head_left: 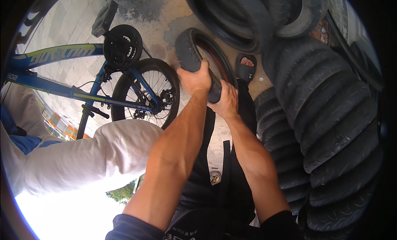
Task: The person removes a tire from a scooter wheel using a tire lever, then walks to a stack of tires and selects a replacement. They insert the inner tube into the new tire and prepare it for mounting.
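Note:
A small black tyre (188, 54) with a knobbly tread stands tilted in front of me; a reddish-brown band shows inside its ring. My left hand (196, 78) is closed on its near left side, the thumb laid over the edge. Lower and to the right, my right hand (226, 100) grips the near end of the same tyre, with some of its fingers hidden. Just left of the tyre is the wheel (144, 91) of a blue bicycle (58, 83) with yellow-green stripes.
Tall stacks of black tyres (331, 103) rise on my right, and more large tyres (231, 16) lean at the far side. Another person's leg in light trousers (91, 153) is at the left. My foot in a dark sandal (245, 70) rests on the paved ground beyond the tyre.

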Tool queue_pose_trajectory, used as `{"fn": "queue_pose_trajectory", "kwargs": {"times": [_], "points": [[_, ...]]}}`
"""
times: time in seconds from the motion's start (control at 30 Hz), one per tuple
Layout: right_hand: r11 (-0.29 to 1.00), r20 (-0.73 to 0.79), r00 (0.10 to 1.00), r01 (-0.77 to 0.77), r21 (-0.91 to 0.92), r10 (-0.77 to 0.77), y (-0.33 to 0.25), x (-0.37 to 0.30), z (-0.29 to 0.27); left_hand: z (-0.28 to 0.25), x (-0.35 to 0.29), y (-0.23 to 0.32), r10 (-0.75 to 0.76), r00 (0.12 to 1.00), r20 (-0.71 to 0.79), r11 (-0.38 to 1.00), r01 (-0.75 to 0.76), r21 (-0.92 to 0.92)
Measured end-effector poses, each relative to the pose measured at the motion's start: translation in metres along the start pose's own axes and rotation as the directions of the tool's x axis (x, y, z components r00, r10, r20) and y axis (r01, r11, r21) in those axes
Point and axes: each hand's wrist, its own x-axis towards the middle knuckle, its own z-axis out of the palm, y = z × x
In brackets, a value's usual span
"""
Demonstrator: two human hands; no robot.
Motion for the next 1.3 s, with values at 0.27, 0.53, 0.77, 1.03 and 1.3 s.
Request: {"fn": "queue_pose_trajectory", "kwargs": {"times": [0.27, 0.53, 0.77, 1.03, 1.3], "points": [[0.999, 0.019, 0.999, -0.026, -0.022, 0.026, 0.005, -0.005, -0.001, 0.003, -0.009, -0.001, -0.015, 1.000, -0.002, 0.999, 0.015, -0.041], [0.997, 0.079, 0.994, -0.081, 0.003, 0.080, -0.001, 0.008, -0.018, 0.011, -0.007, 0.006, 0.000, 1.000, 0.011, 1.000, 0.000, 0.008], [0.997, -0.095, 0.995, -0.029, -0.077, 0.021, -0.011, 0.007, -0.024, 0.007, -0.020, 0.013, -0.007, 0.996, 0.089, 0.993, 0.017, -0.116], [0.978, -0.132, 0.986, -0.127, -0.167, 0.106, 0.008, 0.037, -0.054, -0.015, -0.078, -0.053, 0.194, 0.955, 0.224, 0.779, -0.011, -0.627], [0.935, -0.015, 0.973, -0.226, -0.274, 0.231, -0.019, 0.082, -0.085, -0.096, -0.128, -0.186, 0.047, 0.775, 0.630, 0.892, 0.251, -0.376]]}}
